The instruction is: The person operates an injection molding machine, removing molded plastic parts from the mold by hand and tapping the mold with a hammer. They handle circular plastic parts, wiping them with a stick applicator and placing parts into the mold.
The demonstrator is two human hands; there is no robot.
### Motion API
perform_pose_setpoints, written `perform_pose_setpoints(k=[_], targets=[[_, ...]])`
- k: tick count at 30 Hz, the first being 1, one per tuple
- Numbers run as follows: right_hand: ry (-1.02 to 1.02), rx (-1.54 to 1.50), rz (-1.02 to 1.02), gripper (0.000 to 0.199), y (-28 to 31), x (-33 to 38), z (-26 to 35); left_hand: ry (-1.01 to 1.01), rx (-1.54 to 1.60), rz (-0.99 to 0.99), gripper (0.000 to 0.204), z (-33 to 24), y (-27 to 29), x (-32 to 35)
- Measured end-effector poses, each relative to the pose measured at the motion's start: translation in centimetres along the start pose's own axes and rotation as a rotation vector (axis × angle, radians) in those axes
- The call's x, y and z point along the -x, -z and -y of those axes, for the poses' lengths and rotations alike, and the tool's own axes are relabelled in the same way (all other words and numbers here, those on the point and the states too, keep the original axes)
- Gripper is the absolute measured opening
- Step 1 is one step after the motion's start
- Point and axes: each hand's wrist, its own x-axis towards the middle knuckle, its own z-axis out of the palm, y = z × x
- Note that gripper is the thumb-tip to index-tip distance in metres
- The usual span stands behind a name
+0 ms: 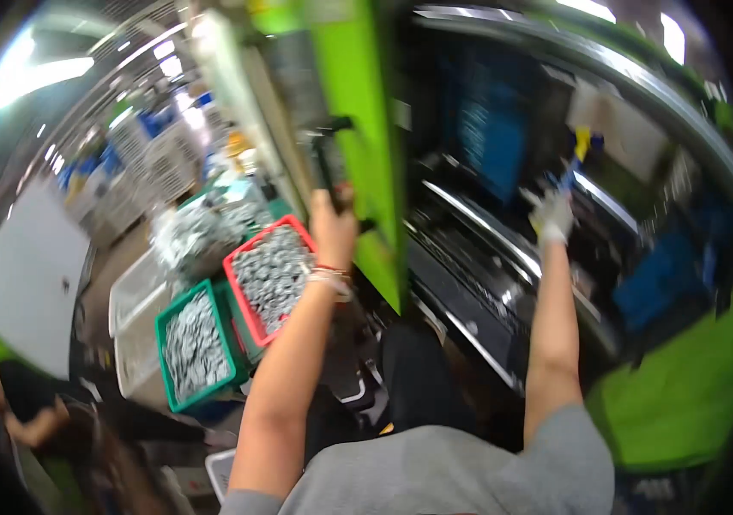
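Observation:
On the left, my bare left hand (334,227), with bands at its wrist, is closed round an upright black handle (322,161) on a bright green machine door (353,94). My right hand (553,216) wears a whitish glove and reaches into the dark machine interior (486,266). From its fingers rises a slim blue tool with a yellow end (582,146), which it seems to grip. Blur hides the fingers' exact hold and the tool's kind. Metal rails (482,225) run below and left of the glove.
Left of my left forearm stand a red bin (256,324) and a green bin (231,378), both full of small grey metal parts. Beside them are a clear plastic bag (190,236) and a pale tray (130,296). Another person's arm (40,425) shows at lower left.

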Motion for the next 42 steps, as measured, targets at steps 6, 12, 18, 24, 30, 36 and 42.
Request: perform_pose_setpoints(k=[6,12,18,24,30,36,42], targets=[[0.066,-0.025,-0.402,0.043,-3.8,2.8,6.6,0.118,0.225,0.082,0.024,-4.5,0.1,-0.4],[0.280,-0.266,-0.499,0.047,-2.6,2.8,6.5,0.209,0.316,0.023,0.024,-4.8,0.2,0.5],[0.023,-0.262,-0.286,0.049,-6.0,0.3,1.6,0.249,0.370,0.087,0.017,-4.5,0.2,0.3],[0.325,-0.339,-0.500,0.052,-5.5,1.9,3.5,0.237,0.359,0.061,0.021,-5.1,0.6,0.1],[0.030,-0.272,-0.383,0.049,-7.6,-0.5,1.4,0.236,0.356,0.061,0.020,-5.4,-0.3,0.0],[0.325,-0.443,-0.573,0.051,-5.8,0.9,2.0,0.187,0.353,0.142,0.018,-4.6,1.0,-0.1],[0.065,-0.384,-0.586,0.053,-8.1,1.9,1.9,0.223,0.370,0.116,0.019,-4.5,0.0,0.7]])
